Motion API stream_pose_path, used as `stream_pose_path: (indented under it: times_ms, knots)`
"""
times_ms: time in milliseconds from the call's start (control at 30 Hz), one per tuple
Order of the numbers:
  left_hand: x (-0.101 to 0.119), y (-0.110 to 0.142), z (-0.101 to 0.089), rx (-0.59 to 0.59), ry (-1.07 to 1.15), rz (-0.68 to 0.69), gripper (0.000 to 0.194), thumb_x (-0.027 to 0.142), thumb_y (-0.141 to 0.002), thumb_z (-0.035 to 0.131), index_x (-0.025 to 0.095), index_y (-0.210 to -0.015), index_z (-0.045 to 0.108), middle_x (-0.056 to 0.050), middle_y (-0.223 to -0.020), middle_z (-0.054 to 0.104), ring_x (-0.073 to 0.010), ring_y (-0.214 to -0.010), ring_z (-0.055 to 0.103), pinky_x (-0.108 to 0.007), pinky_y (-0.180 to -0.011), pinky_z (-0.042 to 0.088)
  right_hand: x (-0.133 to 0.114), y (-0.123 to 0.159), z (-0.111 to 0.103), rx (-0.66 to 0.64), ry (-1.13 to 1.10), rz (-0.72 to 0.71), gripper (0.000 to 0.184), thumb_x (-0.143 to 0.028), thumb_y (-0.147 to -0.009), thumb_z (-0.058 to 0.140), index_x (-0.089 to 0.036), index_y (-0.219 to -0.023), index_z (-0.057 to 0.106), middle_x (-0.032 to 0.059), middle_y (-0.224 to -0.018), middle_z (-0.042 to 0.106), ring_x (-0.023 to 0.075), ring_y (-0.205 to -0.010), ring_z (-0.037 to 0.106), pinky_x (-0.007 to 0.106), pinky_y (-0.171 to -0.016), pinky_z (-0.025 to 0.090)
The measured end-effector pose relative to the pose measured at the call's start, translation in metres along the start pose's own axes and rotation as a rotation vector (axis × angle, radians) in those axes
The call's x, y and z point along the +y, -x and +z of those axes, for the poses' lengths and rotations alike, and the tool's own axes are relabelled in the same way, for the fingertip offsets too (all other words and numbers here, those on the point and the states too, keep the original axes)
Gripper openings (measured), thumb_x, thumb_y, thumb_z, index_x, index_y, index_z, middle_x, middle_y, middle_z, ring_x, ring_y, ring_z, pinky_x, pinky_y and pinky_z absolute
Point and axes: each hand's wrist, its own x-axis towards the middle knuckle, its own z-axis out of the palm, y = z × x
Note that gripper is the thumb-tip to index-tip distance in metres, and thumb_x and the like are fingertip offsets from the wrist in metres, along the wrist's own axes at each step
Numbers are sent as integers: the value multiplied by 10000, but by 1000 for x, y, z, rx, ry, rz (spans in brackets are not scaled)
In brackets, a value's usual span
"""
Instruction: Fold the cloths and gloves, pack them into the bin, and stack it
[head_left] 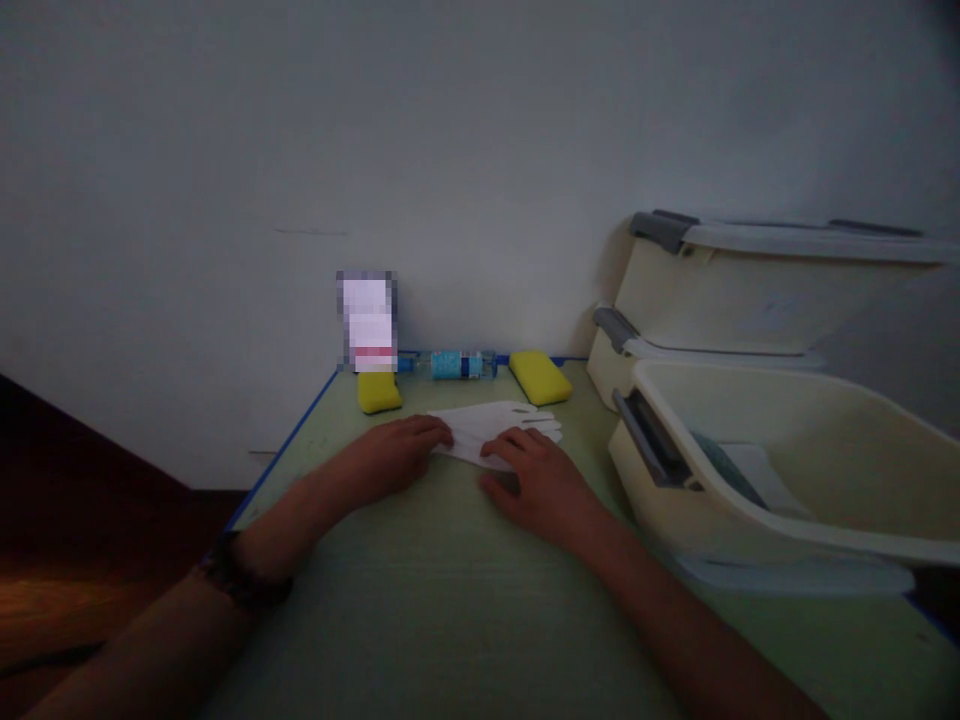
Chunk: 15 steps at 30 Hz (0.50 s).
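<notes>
A pair of white gloves (499,424) lies flat on the green table (420,600), fingers pointing right. My left hand (394,452) rests on the gloves' left end, fingers curled down onto the cuff. My right hand (536,478) lies over their near edge with its fingertips pressing on the fabric. Whether either hand pinches the cloth or only presses it is unclear in the dim light. A dark band (236,578) sits on my left wrist.
Two yellow sponges (379,392) (540,376) and a lying blue-labelled bottle (457,364) sit by the wall, beside a blurred-out white object (367,320). Cream plastic bins (780,450) with grey handles, stacked and tilted, fill the right side. The table's blue left edge (289,440) drops to a dark floor.
</notes>
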Motion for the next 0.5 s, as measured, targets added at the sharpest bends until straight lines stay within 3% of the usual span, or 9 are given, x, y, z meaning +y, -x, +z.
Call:
stream_pose_path:
  times_ms: [133,267,500]
  knots:
    - [8,-1,2,27,-1,-103,354,117,-733,421,149,-1077,501,-127,-1094,586,-247,-968,571,-375,-825,447,-1,-1,3,18,17,17,218,-247,-777,520,-194,-981,578,57,-947,570,201,-927,472,352,-836,368]
    - [12,-1,3,54,0,-68,236,225,-801,404,163,-979,547,-119,-1075,591,-260,-970,571,-391,-822,443,-1,-6,11,65,55,8,156,-193,-834,448,-191,-870,600,60,-921,581,192,-894,483,345,-812,372]
    - [2,2,-4,68,227,-93,288,304,-893,270,187,-1004,509,-75,-1022,617,-190,-927,586,-323,-803,444,2,-7,10,203,-136,-6,160,-164,-865,379,-154,-843,538,63,-833,577,179,-828,494,326,-793,376]
